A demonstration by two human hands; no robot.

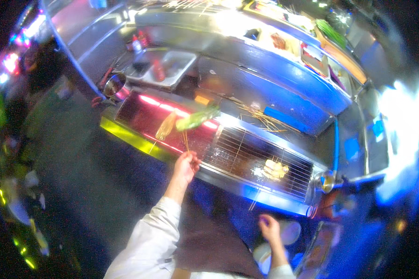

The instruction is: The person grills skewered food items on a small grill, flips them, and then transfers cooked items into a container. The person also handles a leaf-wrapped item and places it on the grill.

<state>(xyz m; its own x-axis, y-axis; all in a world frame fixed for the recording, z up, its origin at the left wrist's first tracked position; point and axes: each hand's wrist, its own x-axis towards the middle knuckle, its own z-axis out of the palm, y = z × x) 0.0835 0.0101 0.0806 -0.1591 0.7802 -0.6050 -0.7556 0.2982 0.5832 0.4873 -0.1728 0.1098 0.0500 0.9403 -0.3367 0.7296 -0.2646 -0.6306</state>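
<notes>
My left hand (186, 167) pinches thin wooden skewers (185, 141) over the front edge of a long metal grill. On those skewers is a green leafy vegetable (197, 118), held over the red-glowing grill section (136, 113). Beside it lies a flat, pale brown skewered food (166, 127), its stick pointing toward me. Farther right, pale yellow food pieces (275, 170) rest on the wire grate (230, 150), with sticks overhanging the front. My right hand (270, 226) hovers below the grill's right part, fingers curled; blur hides whether anything is in it.
Behind the grill are loose skewers (262, 117) and a blue strip (286, 118). A metal pot (115, 87) stands at the left end, near a white tray (183, 62) with a red bottle (158, 69). A metal cup (324, 181) sits at the right end. White containers (289, 232) stand below.
</notes>
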